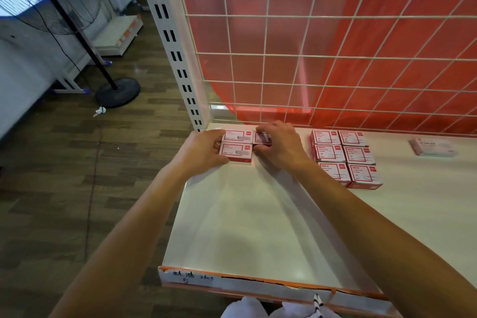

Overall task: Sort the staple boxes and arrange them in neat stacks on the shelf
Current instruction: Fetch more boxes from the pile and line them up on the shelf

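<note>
– Red and white cardboard, squeezed from both sides! What could go wrong?
– The corner boxes (235, 152) could pop up or slide crooked if the hands push too hard. Then the stack would not be neat.
– What is the left hand (204, 150) doing?
– Its fingers and thumb curl round the left ends of the corner boxes. It holds them.
– And the right hand (280, 144)?
– It curls over the boxes on the right side and pinches them. It hides most of them, so I cannot count them.
– Where are they?
– At the back left corner of the white shelf (245, 227), by the wire grid (284, 59). Another block of boxes (346, 157) sits well apart to the right. One pale box (435, 147) lies alone, further right.
</note>
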{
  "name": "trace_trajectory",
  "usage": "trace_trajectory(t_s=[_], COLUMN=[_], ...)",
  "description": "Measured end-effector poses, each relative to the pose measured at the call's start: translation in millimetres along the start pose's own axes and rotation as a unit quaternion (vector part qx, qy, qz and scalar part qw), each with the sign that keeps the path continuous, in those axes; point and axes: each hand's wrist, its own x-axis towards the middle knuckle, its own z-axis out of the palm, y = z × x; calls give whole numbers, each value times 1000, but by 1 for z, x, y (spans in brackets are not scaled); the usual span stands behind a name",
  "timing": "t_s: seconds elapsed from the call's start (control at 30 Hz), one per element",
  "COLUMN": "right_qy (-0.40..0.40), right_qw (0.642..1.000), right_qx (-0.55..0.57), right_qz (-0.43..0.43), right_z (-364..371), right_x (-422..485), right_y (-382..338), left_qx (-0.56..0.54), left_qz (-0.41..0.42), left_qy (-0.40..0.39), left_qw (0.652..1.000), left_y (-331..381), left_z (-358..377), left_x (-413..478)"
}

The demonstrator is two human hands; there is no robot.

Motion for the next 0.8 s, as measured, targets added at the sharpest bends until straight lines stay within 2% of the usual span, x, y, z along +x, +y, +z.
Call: trace_trajectory(t_s=[0.23, 0.4, 0.8], right_qy=[-3, -3, -1], right_qw=[999, 999, 1000], right_qx=[-32, -34, -18], right_qz=[-13, -22, -20], right_z=[-2, -3, 0], right_x=[1, 1, -2], right_y=[1, 3, 4], left_qx=[103, 114, 123], left_qz=[17, 31, 49], left_qy=[0, -39, -50], left_qw=[995, 992, 990], left_y=[4, 10, 19], left_z=[1, 6, 4], left_x=[7, 22, 13])
